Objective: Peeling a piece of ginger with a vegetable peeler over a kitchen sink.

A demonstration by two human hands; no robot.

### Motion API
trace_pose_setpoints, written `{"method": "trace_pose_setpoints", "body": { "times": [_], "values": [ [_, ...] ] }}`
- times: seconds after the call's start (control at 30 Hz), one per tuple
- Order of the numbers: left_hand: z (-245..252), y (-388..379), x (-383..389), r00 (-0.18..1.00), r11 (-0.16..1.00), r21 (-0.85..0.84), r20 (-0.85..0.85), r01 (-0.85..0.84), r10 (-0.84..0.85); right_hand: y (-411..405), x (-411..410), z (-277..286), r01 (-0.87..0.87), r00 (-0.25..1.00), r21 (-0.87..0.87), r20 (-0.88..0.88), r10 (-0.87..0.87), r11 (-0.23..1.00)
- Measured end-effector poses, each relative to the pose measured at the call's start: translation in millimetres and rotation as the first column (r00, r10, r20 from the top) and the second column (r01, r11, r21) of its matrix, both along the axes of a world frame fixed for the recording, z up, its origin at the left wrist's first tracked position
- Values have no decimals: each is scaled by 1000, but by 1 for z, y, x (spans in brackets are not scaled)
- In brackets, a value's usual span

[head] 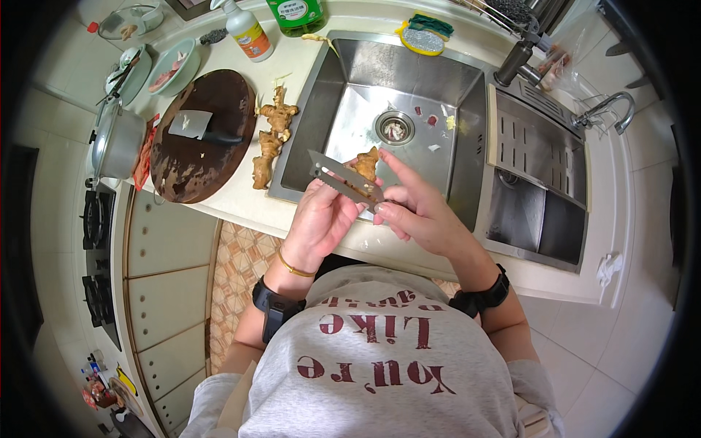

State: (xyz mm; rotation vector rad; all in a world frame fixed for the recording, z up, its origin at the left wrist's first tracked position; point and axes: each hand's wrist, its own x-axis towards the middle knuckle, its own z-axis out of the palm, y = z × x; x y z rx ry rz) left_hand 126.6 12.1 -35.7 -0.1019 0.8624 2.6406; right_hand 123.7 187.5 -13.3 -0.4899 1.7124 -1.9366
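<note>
My left hand [329,216] holds a knobby piece of ginger root [367,164] above the near edge of the sink. In my right hand [421,211] is a metal peeler knife [348,183] with a slotted blade and a serrated edge. Its blade lies across the ginger and hides part of it and of my left fingers. The handle is mostly covered by my right hand. Below them is the stainless steel sink [364,107], with peel scraps around its drain [395,127]. More ginger root [271,139] lies on the counter, left of the sink.
A round wooden chopping board [230,98] bears a cleaver [190,125]. Beyond it stand a bowl of meat [189,68], a spray bottle [249,33] and a green detergent bottle [296,16]. A lidded pot [118,139] is far left. A drain tray [534,137] and faucet [602,112] are right.
</note>
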Motion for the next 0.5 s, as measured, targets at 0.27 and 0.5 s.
{"method": "trace_pose_setpoints", "body": {
  "times": [0.27,0.5],
  "values": [
    [-8,-6,1,1000,989,-143,-8,25,-26,-1,0,0,-18,999,33,37,17,999],
    [-8,-12,4,999,991,-134,-34,26,-30,-5,1,-4,21,997,76,-77,-15,997]
  ]
}}
